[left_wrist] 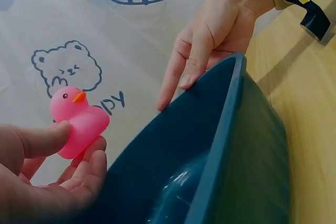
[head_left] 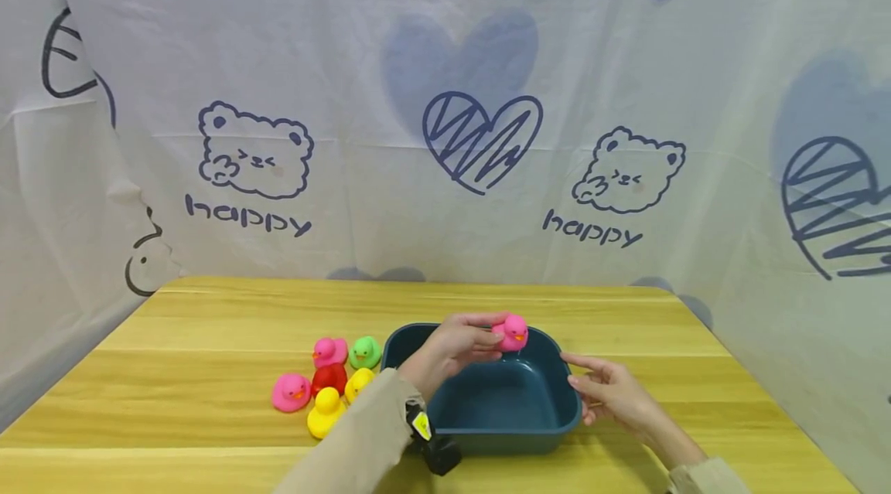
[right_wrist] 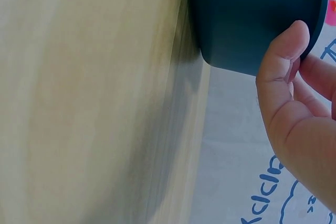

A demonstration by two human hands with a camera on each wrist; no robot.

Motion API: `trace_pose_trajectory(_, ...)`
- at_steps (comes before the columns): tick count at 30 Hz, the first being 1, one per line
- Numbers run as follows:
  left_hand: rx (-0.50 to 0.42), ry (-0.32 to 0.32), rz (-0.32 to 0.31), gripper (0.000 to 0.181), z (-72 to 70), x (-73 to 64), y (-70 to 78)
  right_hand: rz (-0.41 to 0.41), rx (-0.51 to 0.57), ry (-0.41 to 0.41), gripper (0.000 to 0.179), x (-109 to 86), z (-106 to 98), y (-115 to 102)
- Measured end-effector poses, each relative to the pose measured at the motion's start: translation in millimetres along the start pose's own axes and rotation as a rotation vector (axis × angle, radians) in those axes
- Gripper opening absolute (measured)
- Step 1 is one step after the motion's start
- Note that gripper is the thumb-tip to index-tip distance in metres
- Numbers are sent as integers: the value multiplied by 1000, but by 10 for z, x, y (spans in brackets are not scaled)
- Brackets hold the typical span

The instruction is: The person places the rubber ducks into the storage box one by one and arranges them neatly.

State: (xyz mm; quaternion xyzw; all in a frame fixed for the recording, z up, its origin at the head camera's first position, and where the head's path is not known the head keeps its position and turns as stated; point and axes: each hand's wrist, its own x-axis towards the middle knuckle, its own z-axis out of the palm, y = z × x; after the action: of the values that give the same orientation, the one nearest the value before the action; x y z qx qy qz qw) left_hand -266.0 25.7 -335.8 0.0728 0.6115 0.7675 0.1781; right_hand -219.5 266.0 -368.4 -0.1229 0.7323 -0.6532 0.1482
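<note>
Nearest, the left sleeve (head_left: 348,444) slants across the near left corner of the bin (head_left: 501,444), which stands a little right of middle on the worktop (head_left: 174,401), probably so that both hands reach it easily. Toward the worktop's left edge sits a loose cluster, close enough to be within the left arm's reach: a yellow duck (head_left: 324,417) in front, a pink duck (head_left: 291,392) outermost, then a red duck (head_left: 329,380) and a second yellow duck (head_left: 358,383), with a second pink duck (head_left: 329,352) and a green duck (head_left: 365,353) behind. The right hand (head_left: 619,397) is at the bin's right end, seemingly to steady it; its grip is light and nearly closed, thumb and fingers about the rim, the index stretched along it. Farther off, the left hand (head_left: 455,347) holds up the pink toy (head_left: 515,334) by the bin's far side, apart from the wall, apparently to keep it above the rim. That grip is parted only by the toy's body, thumb on one side, fingers on the other. Beyond the worktop's far edge hangs a printed cloth (head_left: 376,192).
</note>
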Motion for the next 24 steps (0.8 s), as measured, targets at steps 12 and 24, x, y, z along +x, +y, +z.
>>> trace_pose_trajectory(12, -11, 0, -105, 37, 71, 168, -166, 7, 6, -7, 58, 8, 3, -4)
trace_pose_trajectory(24, 78, 39, -166, 35, 102, 242, -246, 25, 11, -17, 58, -1, 9, -27)
